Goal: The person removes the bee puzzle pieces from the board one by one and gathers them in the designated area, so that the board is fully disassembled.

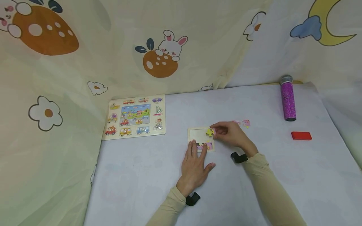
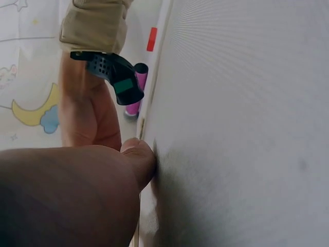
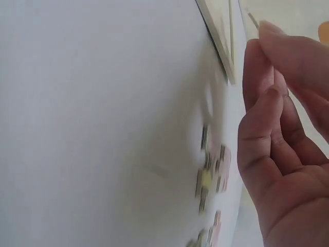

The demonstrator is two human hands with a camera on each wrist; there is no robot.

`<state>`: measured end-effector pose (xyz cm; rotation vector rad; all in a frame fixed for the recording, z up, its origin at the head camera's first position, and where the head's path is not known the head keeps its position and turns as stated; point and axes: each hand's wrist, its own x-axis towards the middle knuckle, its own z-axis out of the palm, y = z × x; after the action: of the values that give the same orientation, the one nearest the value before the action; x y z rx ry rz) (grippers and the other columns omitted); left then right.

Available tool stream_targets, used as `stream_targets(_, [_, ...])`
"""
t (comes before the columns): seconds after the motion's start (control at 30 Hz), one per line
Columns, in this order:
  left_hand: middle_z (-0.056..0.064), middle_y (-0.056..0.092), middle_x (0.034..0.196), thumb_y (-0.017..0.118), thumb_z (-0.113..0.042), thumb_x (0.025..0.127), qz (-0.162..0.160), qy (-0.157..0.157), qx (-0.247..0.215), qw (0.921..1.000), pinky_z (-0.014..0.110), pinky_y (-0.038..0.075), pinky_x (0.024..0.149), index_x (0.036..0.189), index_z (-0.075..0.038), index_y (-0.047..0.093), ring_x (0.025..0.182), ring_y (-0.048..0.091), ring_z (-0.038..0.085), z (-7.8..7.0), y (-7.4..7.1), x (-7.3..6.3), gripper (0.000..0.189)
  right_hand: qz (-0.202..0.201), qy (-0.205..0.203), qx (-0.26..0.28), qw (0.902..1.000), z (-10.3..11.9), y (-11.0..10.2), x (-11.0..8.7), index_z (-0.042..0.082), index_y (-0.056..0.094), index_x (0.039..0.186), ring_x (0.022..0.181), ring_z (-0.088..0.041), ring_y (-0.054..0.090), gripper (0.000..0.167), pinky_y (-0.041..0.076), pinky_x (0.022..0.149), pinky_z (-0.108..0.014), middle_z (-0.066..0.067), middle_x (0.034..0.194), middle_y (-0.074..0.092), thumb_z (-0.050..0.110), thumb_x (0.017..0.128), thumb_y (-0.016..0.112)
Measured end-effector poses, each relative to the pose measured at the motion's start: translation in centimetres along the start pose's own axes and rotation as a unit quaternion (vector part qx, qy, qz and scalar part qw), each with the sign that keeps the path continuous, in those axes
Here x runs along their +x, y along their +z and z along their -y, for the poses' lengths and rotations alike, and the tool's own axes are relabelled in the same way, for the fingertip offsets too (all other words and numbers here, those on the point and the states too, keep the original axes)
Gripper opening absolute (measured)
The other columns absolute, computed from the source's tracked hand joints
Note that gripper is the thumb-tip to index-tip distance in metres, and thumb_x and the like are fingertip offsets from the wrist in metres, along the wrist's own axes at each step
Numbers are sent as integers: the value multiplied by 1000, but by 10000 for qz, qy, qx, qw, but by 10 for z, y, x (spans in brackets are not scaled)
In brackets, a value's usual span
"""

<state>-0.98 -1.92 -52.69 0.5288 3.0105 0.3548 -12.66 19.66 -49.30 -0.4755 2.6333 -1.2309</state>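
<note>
A small square puzzle tray lies on the white cloth, with joined pink and yellow pieces along its near side. My left hand rests on that near edge, fingers straight and spread; its thumb shows low over the cloth in the left wrist view. Between the thumb and fingers of my right hand is a yellow jigsaw piece, pinched over the tray's far right corner. The right wrist view shows that piece edge-on at the fingertips. Loose pink jigsaw pieces lie beyond the right hand, partly hidden by it.
At the back left lies a vehicle picture puzzle board. A purple glittery microphone and a red block are off to the right. A printed curtain hangs along the table's far edge. Black wrist cameras sit at both cuffs.
</note>
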Motion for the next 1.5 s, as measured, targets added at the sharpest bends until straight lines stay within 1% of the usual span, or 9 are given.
stream_targets(0.2, [31, 23, 170, 58, -64, 102, 78, -24, -97, 9999, 47, 32, 128, 166, -17, 37, 160, 21, 45, 0, -1, 0, 82, -43, 218, 69, 9997, -8, -13, -7, 9, 77, 127, 97, -23, 75, 39, 60, 84, -31, -10, 112, 79, 8, 89, 86])
stream_targets(0.33, [31, 24, 170, 58, -64, 102, 29, -4, -65, 10000, 46, 32, 128, 166, -16, 38, 160, 22, 45, 0, -1, -1, 82, -243, 186, 26, 9995, -16, -26, -15, 8, 76, 129, 99, -25, 75, 40, 58, 83, -22, -13, 118, 79, 8, 89, 86])
stream_targets(0.47, [32, 26, 169, 59, -64, 101, -13, 7, -54, 10000, 47, 32, 127, 165, -16, 39, 159, 23, 45, -1, -1, -1, 82, -461, 195, -183, 9986, -28, -43, -27, 9, 77, 129, 95, -21, 72, 38, 55, 79, -18, -12, 112, 79, 10, 91, 84])
stream_targets(0.7, [32, 25, 169, 56, -65, 101, 42, 21, 33, 10000, 46, 31, 128, 166, -16, 38, 159, 23, 46, -2, -1, -1, 83, -547, 434, -527, 9962, -48, -73, -53, 13, 75, 134, 94, -11, 65, 38, 51, 79, -12, -10, 109, 77, 13, 96, 80])
stream_targets(0.83, [32, 26, 169, 56, -66, 102, -4, 40, 47, 10000, 46, 32, 127, 165, -15, 39, 159, 24, 46, -1, -2, -2, 83, -585, 562, -589, 9950, -56, -83, -64, 12, 74, 135, 93, -11, 63, 39, 49, 78, -10, -11, 109, 77, 14, 97, 79])
stream_targets(1.13, [32, 27, 169, 59, -64, 101, -127, 70, 111, 9998, 47, 34, 127, 164, -14, 41, 159, 27, 45, -2, -3, -3, 82, -508, 911, -734, 9918, -75, -94, -80, 11, 73, 137, 93, -10, 60, 39, 48, 78, -10, -12, 108, 75, 18, 98, 78])
stream_targets(1.23, [28, 27, 169, 61, -63, 100, -184, 83, 80, 9998, 48, 35, 126, 163, -14, 43, 158, 27, 45, -3, -3, -4, 82, -477, 965, -754, 9913, -77, -95, -82, 11, 74, 135, 92, -10, 59, 38, 48, 77, -13, -11, 107, 76, 18, 98, 79])
stream_targets(1.4, [22, 31, 167, 64, -61, 99, -170, 74, 3, 9998, 51, 34, 125, 163, -13, 42, 158, 25, 47, -5, -4, -5, 83, -391, 1063, -785, 9905, -79, -94, -83, 13, 75, 134, 90, -16, 56, 39, 47, 74, -18, -7, 103, 74, 21, 96, 81])
stream_targets(1.5, [20, 34, 167, 63, -62, 99, -156, 50, 74, 9998, 52, 34, 126, 163, -13, 41, 159, 24, 46, -7, -5, -4, 84, -385, 1009, -815, 9908, -80, -93, -83, 13, 76, 133, 89, -17, 55, 40, 47, 73, -20, -7, 101, 72, 20, 94, 83])
